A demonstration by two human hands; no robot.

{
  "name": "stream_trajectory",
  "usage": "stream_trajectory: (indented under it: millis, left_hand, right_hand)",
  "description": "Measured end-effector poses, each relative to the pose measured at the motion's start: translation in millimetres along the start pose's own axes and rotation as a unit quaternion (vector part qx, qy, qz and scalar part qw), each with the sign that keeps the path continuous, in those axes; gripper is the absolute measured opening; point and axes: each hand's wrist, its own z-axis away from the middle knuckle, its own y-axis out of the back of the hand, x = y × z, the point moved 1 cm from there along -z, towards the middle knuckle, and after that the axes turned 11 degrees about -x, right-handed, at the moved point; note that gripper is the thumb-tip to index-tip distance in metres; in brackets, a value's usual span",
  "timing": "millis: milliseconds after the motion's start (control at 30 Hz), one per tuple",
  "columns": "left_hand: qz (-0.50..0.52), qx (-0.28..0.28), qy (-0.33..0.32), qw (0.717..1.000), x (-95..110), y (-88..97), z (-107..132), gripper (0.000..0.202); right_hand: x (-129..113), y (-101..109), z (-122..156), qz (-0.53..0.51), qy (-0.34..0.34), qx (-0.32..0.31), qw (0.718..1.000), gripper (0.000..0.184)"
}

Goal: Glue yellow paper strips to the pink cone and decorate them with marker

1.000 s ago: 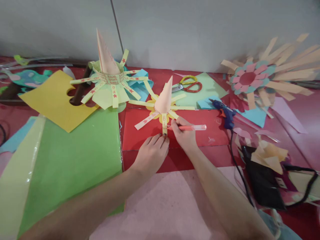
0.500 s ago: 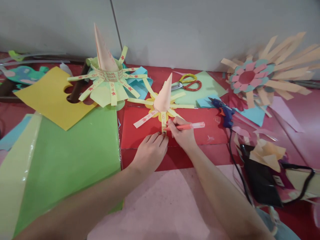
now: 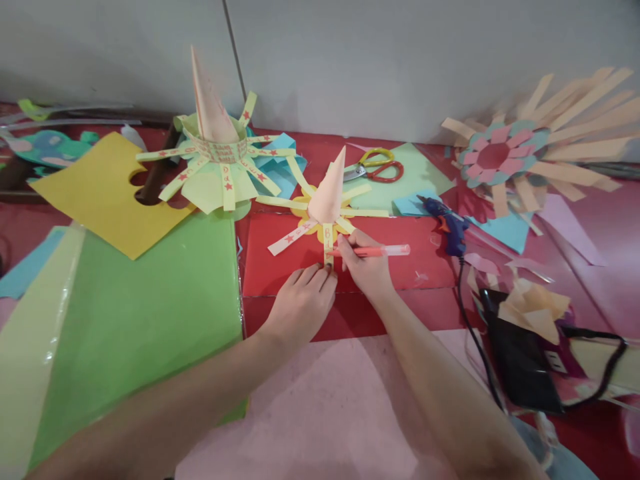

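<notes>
At the near edge of a red paper sheet (image 3: 290, 267), the right hand (image 3: 367, 270) is closed around an orange-pink marker pen (image 3: 373, 251). The pen lies low and almost level, its tip pointing left onto a pale yellow paper strip (image 3: 328, 237). That flat angle appears to suit small marks on a narrow surface.

The left hand (image 3: 300, 307) holds nothing. Its fingers are spread flat, and the fingertips press the near end of the same strip against the sheet. This is judged to stop the strip sliding or curling under the pen tip. Both hands sit close together, just beside each other.

The strip is one of several that radiate from a peach paper cone (image 3: 330, 190), which stands upright on a yellow flower-shaped paper base (image 3: 301, 208). A neighbouring strip to the left already bears red stars.

Farther out:
- Yellow-and-red-handled scissors (image 3: 377, 167) lie behind the cone on a pale green paper sheet (image 3: 425, 179), within reach but clear of the working area.
- A blue glue gun (image 3: 447, 223) lies to the right, and its black cord (image 3: 470, 320) trails toward the person.
- A second, taller cone with star-marked strips (image 3: 215, 133) stands to the rear left, beside a yellow paper sheet with round cut-outs (image 3: 95, 193).
- A plastic-wrapped green paper stack (image 3: 145, 313) occupies the near left.
- A pink-and-teal paper flower with tan strips (image 3: 495, 157) lies at the far right.
</notes>
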Motion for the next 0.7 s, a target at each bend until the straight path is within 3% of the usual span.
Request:
stream_trajectory:
  millis: [700]
  left_hand:
    - [0.018,-0.017,0.004,1.000,-0.6,-0.4,0.7,0.019]
  right_hand:
    - [3.6,-1.6,-1.3,0.007,0.043,0.026,0.999,0.034]
